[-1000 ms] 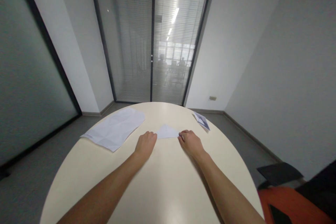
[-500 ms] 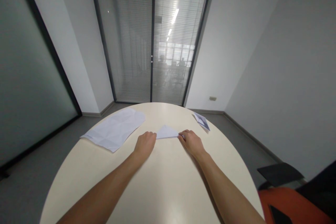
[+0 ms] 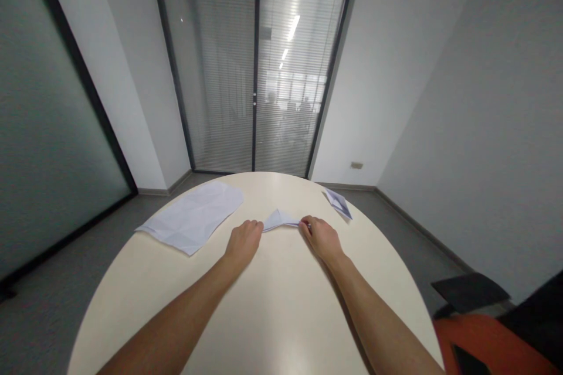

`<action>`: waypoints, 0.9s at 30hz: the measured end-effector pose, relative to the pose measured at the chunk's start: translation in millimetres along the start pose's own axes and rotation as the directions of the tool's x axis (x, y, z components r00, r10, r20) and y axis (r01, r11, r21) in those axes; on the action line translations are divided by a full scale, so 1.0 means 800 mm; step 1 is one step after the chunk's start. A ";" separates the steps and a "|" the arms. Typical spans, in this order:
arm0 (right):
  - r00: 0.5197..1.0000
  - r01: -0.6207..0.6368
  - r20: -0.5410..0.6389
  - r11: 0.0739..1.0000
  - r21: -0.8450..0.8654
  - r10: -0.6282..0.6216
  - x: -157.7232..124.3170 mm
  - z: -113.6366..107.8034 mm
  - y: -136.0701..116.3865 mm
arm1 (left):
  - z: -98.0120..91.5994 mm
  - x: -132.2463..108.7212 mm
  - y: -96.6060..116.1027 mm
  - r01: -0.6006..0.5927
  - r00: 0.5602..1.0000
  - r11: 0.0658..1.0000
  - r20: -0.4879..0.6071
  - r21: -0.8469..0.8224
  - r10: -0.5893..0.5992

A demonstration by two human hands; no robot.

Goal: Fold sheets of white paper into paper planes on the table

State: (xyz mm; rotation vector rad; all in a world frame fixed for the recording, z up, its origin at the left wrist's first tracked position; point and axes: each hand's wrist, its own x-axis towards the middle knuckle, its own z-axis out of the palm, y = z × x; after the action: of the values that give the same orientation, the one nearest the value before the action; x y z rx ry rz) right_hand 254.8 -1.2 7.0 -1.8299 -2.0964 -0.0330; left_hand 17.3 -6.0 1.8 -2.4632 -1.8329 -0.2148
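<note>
Left hand (image 3: 244,241) and right hand (image 3: 321,239) reach forward, backs up, fingers curled, pinching opposite ends of folded paper (image 3: 278,219).

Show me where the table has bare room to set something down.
The table is bare between the forearms and, farther off, between the large sheet and the small folded paper. Crowded: the middle, where left hand and right hand hold the creased paper.
</note>
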 end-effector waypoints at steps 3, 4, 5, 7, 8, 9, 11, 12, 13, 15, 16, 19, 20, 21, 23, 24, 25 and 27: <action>1.000 -0.003 -0.012 0.999 0.045 0.003 0.003 0.003 0.003 | 0.002 0.000 0.000 -0.016 1.000 1.000 -0.019 0.010 0.016; 1.000 0.003 -0.014 0.998 0.063 -0.002 0.004 0.004 0.004 | 0.002 0.000 -0.001 -0.018 1.000 1.000 -0.024 0.013 0.018; 1.000 0.016 -0.013 0.997 0.080 -0.015 0.005 0.005 0.005 | 0.003 0.000 -0.001 -0.019 0.999 1.000 -0.028 0.016 0.019; 0.999 0.048 -0.010 0.994 0.096 -0.047 0.007 0.007 0.008 | 0.003 0.000 -0.002 -0.021 0.999 1.000 -0.031 0.020 0.022; 0.998 0.059 -0.009 0.994 0.095 -0.058 0.007 0.008 0.009 | 0.003 0.000 -0.002 -0.022 0.999 1.000 -0.032 0.021 0.022; 0.998 0.064 -0.010 0.994 0.090 -0.064 0.007 0.008 0.010 | 0.003 0.000 -0.003 -0.022 0.999 1.000 -0.031 0.022 0.023; 0.998 0.067 -0.021 0.994 0.084 -0.066 0.008 0.009 0.013 | 0.002 0.000 -0.003 -0.021 0.999 0.999 -0.030 0.024 0.022; 0.997 0.070 -0.029 0.994 0.086 -0.068 0.008 0.010 0.014 | 0.002 0.000 -0.003 -0.020 0.999 1.000 -0.030 0.024 0.021; 0.997 0.074 -0.036 0.993 0.089 -0.071 0.008 0.011 0.015 | 0.001 0.000 -0.003 -0.021 0.999 1.000 -0.030 0.023 0.021; 0.996 0.084 -0.048 0.992 0.098 -0.080 0.008 0.012 0.017 | -0.001 -0.001 -0.002 -0.018 0.999 1.000 -0.027 0.018 0.019; 0.995 0.088 -0.052 0.991 0.101 -0.083 0.009 0.013 0.017 | -0.001 -0.001 -0.002 -0.016 1.000 1.000 -0.024 0.015 0.017; 0.994 0.095 -0.060 0.990 0.107 -0.089 0.010 0.015 0.019 | -0.005 -0.002 -0.001 -0.004 1.000 1.000 -0.016 0.006 0.004; 0.994 0.098 -0.066 0.989 0.110 -0.091 0.011 0.016 0.020 | -0.005 -0.002 0.000 0.004 1.000 1.000 -0.014 0.001 -0.004; 0.993 0.103 -0.076 0.988 0.115 -0.094 0.011 0.016 0.020 | -0.006 -0.002 0.000 0.014 1.000 1.000 -0.015 -0.006 -0.014; 0.989 0.119 -0.105 0.984 0.130 -0.106 0.012 0.017 0.020 | -0.007 -0.001 0.001 0.043 0.999 0.999 -0.018 -0.033 -0.044; 0.986 0.129 -0.123 0.982 0.139 -0.112 0.012 0.017 0.020 | -0.007 -0.001 0.001 0.060 0.998 0.997 -0.021 -0.051 -0.061; 0.983 0.139 -0.139 0.979 0.148 -0.118 0.012 0.016 0.019 | -0.007 0.000 0.002 0.075 0.997 0.995 -0.028 -0.072 -0.077; 0.977 0.154 -0.170 0.974 0.166 -0.125 0.012 0.014 0.018 | -0.007 0.000 0.003 0.095 0.994 0.988 -0.048 -0.119 -0.102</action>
State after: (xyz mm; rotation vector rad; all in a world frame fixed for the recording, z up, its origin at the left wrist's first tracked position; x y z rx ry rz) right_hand 265.2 13.1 -4.4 -1.5233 -2.0424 -0.0249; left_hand 19.4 -7.3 7.5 -2.4158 -1.9755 -0.4003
